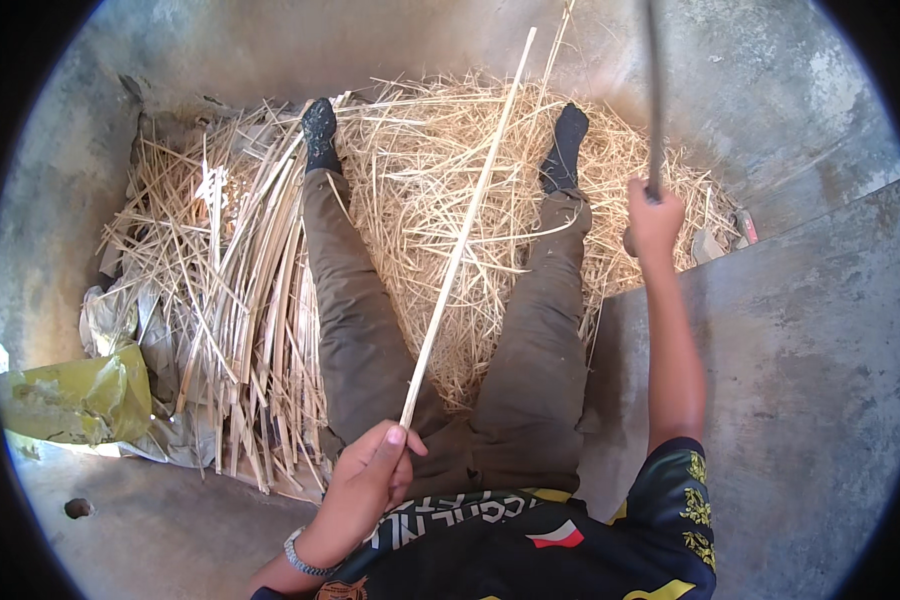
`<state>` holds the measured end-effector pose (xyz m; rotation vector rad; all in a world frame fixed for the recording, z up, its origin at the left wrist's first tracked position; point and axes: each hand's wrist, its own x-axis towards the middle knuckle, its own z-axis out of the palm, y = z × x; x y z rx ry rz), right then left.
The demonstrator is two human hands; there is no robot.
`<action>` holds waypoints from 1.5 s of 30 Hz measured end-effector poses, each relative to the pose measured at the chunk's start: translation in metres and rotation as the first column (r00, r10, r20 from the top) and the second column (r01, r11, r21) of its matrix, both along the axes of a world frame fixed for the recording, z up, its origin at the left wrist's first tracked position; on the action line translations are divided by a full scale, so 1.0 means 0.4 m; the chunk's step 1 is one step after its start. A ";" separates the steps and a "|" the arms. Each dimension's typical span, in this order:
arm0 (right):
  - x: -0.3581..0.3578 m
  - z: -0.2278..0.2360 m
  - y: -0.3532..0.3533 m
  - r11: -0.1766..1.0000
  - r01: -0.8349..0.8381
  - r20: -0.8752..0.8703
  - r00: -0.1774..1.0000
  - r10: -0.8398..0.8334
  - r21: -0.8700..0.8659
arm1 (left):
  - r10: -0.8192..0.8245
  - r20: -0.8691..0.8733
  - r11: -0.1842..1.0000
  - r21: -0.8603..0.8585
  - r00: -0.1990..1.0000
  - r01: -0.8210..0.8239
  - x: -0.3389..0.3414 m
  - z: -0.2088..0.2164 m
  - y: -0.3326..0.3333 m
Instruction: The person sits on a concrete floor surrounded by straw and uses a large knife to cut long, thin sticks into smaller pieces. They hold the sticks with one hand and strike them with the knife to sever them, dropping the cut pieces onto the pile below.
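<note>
My left hand (pixel 372 466), with a bracelet at the wrist, is closed round the lower end of a long pale strip of split bamboo or cane (pixel 467 225). The strip slants up and away between my outstretched legs. Raised on the right, my right hand (pixel 656 217) grips the handle of a long dark blade (pixel 656 95), which looks like a large knife or machete. Its blade points away from me, slightly blurred, and runs out of view at the top. Blade and strip are apart. Beneath the strip lies a heap of fine pale shavings (pixel 430 180).
Split strips (pixel 260 330) lie piled left of my legs, beside a yellow-green plastic sheet (pixel 80 400). Bare concrete walls (pixel 270 45) stand behind and around. A grey slab (pixel 770 320) lies to my right. My legs (pixel 355 290) stretch across the shavings.
</note>
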<state>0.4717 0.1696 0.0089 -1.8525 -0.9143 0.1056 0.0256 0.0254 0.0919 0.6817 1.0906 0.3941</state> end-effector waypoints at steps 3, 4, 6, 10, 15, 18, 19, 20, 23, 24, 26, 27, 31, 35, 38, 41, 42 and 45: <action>-0.102 0.005 -0.061 0.981 -0.185 0.463 0.865 0.192 -0.061 | 0.035 0.064 0.999 -0.038 0.997 -0.032 0.018 -0.030 0.005; -0.135 0.017 -0.080 0.966 -0.241 0.617 0.747 0.247 -0.095 | 0.041 0.069 0.998 -0.054 0.997 -0.037 0.019 -0.031 0.002; -0.200 0.022 -0.104 0.928 -0.344 0.766 0.555 0.324 -0.143 | 0.060 0.068 0.995 -0.078 0.996 -0.054 0.023 -0.035 -0.004; -0.215 0.005 -0.081 0.859 -0.496 0.785 0.478 0.394 -0.129 | 0.021 -0.367 0.824 0.533 0.930 0.192 0.016 -0.113 -0.061; -0.082 0.014 0.031 0.861 0.133 0.589 0.779 0.216 -0.491 | 0.036 -0.572 0.656 0.633 0.820 0.412 0.013 -0.057 -0.115; -0.079 0.008 0.025 0.851 0.017 0.570 0.750 0.336 -0.524 | 0.182 -0.612 0.582 0.698 0.769 0.417 0.011 -0.087 -0.113; -0.111 0.003 0.005 0.881 -0.083 0.626 0.673 0.395 -0.466 | 0.222 -0.658 0.549 0.695 0.720 0.466 0.011 -0.093 -0.106; -0.139 0.003 -0.018 0.891 -0.185 0.680 0.588 0.438 -0.414 | 0.258 -0.698 0.516 0.684 0.668 0.515 0.010 -0.098 -0.094; -0.143 0.030 -0.027 0.873 -0.186 0.676 0.568 0.470 -0.450 | 0.342 -0.723 0.408 0.690 0.600 0.598 0.008 -0.107 -0.087; -0.114 0.027 -0.006 0.858 -0.076 0.619 0.660 0.426 -0.508 | 0.347 -0.720 0.388 0.694 0.601 0.607 -0.002 -0.112 -0.085; -0.036 0.019 0.034 0.838 0.101 0.613 0.729 0.305 -0.537 | 0.348 -0.742 0.358 0.670 0.573 0.650 -0.032 -0.108 -0.071; -0.011 -0.004 0.024 0.840 0.116 0.625 0.723 0.295 -0.530 | 0.344 -0.767 0.353 0.640 0.542 0.682 -0.063 -0.108 -0.069; -0.054 0.022 -0.002 0.811 -0.010 0.576 0.698 0.424 -0.585 | 0.265 -0.785 0.344 0.619 0.560 0.706 -0.112 -0.100 -0.052; -0.011 -0.004 0.007 0.801 0.007 0.534 0.748 0.393 -0.599 | 0.240 -0.759 0.275 0.651 0.605 0.707 -0.120 -0.071 -0.048; 0.131 -0.066 0.029 0.818 0.300 0.412 0.907 -0.085 -0.491 | 0.243 -0.749 0.246 0.662 0.616 0.708 -0.129 -0.063 -0.051; 0.215 -0.145 0.022 0.855 0.364 0.096 0.930 -0.354 -0.369 | 0.149 -0.715 0.340 0.686 0.683 0.643 -0.134 -0.078 -0.032; 0.209 -0.160 0.023 0.878 0.329 -0.058 0.927 -0.371 -0.347 | 0.208 -0.692 0.339 0.713 0.691 0.613 -0.135 -0.093 -0.024; 0.169 -0.250 0.001 0.964 0.189 -0.531 0.806 -0.262 -0.190 | 0.241 -0.582 0.477 0.768 0.776 0.427 -0.111 -0.068 0.026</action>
